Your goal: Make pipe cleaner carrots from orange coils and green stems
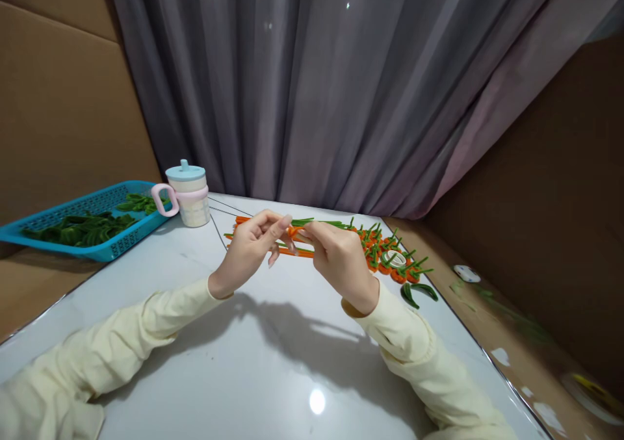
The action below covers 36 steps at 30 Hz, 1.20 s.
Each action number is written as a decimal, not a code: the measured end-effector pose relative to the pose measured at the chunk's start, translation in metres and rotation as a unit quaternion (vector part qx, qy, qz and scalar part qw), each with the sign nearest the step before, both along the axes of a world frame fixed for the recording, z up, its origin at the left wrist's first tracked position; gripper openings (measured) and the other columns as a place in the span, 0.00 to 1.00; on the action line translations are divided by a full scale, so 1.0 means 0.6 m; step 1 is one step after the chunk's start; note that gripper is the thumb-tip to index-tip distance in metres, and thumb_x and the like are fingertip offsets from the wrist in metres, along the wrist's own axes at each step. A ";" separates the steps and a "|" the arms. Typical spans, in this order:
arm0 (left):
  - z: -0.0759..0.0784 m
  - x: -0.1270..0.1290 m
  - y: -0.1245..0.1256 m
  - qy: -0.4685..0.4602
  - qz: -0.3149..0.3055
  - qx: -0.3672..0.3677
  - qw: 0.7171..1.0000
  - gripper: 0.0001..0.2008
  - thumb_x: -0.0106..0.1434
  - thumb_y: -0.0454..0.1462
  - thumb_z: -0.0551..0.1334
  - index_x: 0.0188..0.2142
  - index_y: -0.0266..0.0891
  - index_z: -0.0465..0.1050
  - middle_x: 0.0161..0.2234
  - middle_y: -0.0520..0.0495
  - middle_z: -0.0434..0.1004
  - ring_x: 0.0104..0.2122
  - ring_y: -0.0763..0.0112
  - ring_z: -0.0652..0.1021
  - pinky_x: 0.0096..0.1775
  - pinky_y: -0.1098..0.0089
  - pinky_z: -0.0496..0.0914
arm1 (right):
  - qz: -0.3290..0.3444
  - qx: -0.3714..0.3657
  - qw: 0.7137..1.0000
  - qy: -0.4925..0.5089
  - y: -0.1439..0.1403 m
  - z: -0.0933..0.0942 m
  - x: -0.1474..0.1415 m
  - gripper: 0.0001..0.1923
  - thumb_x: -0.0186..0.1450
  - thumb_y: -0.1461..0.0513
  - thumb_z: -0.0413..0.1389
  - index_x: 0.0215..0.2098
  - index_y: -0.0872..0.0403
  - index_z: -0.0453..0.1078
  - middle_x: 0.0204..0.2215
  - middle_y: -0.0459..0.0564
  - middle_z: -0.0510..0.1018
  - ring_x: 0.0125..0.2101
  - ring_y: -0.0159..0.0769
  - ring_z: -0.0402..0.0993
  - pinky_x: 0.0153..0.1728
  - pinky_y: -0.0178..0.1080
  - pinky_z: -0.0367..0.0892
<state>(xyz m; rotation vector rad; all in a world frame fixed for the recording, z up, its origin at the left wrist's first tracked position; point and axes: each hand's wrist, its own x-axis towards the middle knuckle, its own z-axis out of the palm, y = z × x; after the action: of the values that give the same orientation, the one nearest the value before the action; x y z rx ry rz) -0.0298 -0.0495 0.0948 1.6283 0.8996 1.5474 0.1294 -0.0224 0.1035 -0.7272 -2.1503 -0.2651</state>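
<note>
Our left hand (251, 248) and right hand (338, 258) meet above the counter (273, 362), fingers pinching an orange-and-green pipe cleaner piece (295, 231) between them. We should keep that pinch tight and twist close to the fingertips, above the loose orange pipe cleaners (292, 251) and beside the finished carrot pieces (390, 258).

Grey curtain (341, 89) behind white table (273, 368), cardboard-like brown walls (63, 102) either side.

Bright overhead light; glare spot on glossy table (317, 401); soft arm shadows; wide-angle stretch and blur at edges.
</note>
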 end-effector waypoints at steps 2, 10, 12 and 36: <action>0.000 0.000 0.000 0.045 0.034 -0.002 0.998 0.14 0.65 0.45 0.55 0.32 0.37 0.65 0.21 0.51 0.72 0.19 0.76 0.71 0.16 0.78 0.61 | -0.006 0.024 1.000 -0.002 -0.003 -0.001 -0.002 0.13 0.62 0.72 0.43 0.25 0.56 0.64 0.19 0.46 0.69 0.19 0.29 0.62 0.22 0.30 0.53; -0.011 0.014 -0.006 0.057 0.032 -0.003 0.998 0.20 0.69 0.47 0.47 0.23 0.40 0.53 0.17 0.58 0.53 0.14 0.80 0.65 0.18 0.76 0.62 | -0.031 0.075 0.997 0.002 -0.013 -0.007 -0.011 0.14 0.62 0.72 0.42 0.27 0.56 0.66 0.20 0.45 0.70 0.19 0.29 0.62 0.20 0.30 0.51; -0.012 0.016 -0.005 0.059 0.026 -0.007 0.998 0.19 0.69 0.47 0.46 0.24 0.40 0.52 0.18 0.59 0.52 0.14 0.80 0.63 0.17 0.76 0.60 | -0.042 0.066 0.997 -0.006 -0.015 -0.005 -0.012 0.14 0.63 0.72 0.42 0.27 0.56 0.66 0.20 0.46 0.70 0.19 0.29 0.62 0.20 0.31 0.51; -0.010 -0.018 0.011 0.209 -0.111 0.125 0.963 0.16 0.70 0.42 0.44 0.26 0.40 0.54 0.18 0.58 0.53 0.17 0.78 0.57 0.20 0.75 0.54 | 0.222 -0.444 0.868 -0.008 0.007 0.054 0.024 0.17 0.66 0.59 0.49 0.21 0.58 0.65 0.14 0.41 0.65 0.17 0.24 0.58 0.20 0.28 0.54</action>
<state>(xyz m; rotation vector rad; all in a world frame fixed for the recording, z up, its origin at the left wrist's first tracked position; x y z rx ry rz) -0.0404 -0.0431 0.0889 2.2113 0.7178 1.2187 0.1439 -0.0181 0.1357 -0.6660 -2.3368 1.0321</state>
